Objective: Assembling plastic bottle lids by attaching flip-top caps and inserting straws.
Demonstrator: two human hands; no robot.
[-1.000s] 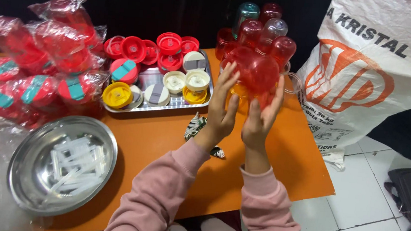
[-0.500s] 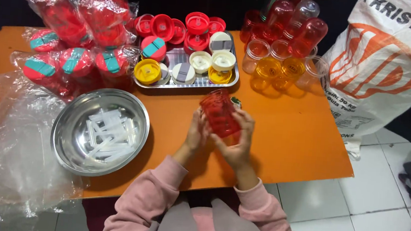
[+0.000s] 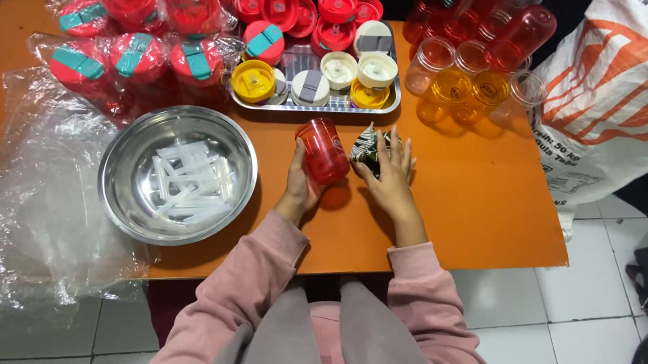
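Observation:
My left hand (image 3: pixel 298 184) grips a red see-through plastic cup (image 3: pixel 323 150), held tilted just above the orange table (image 3: pixel 484 202). My right hand (image 3: pixel 391 173) lies flat with fingers spread, its fingertips on a small dark patterned bundle (image 3: pixel 365 148) beside the cup. A steel tray (image 3: pixel 300 99) of red, yellow and white lids sits just beyond both hands. A steel bowl (image 3: pixel 134 152) holding clear plastic straws (image 3: pixel 185 179) stands to the left of my left hand.
Bagged red cups with teal-strapped lids (image 3: pixel 130 55) are piled at the back left. Loose red, yellow and clear cups (image 3: pixel 472 63) stand at the back right. A large white sack (image 3: pixel 624 90) leans at the right. Crumpled clear plastic (image 3: pixel 29 205) hangs off the left edge.
The red cup has come down from the stack at the back right to the table's middle. My right hand has let go of it and moved onto the dark bundle.

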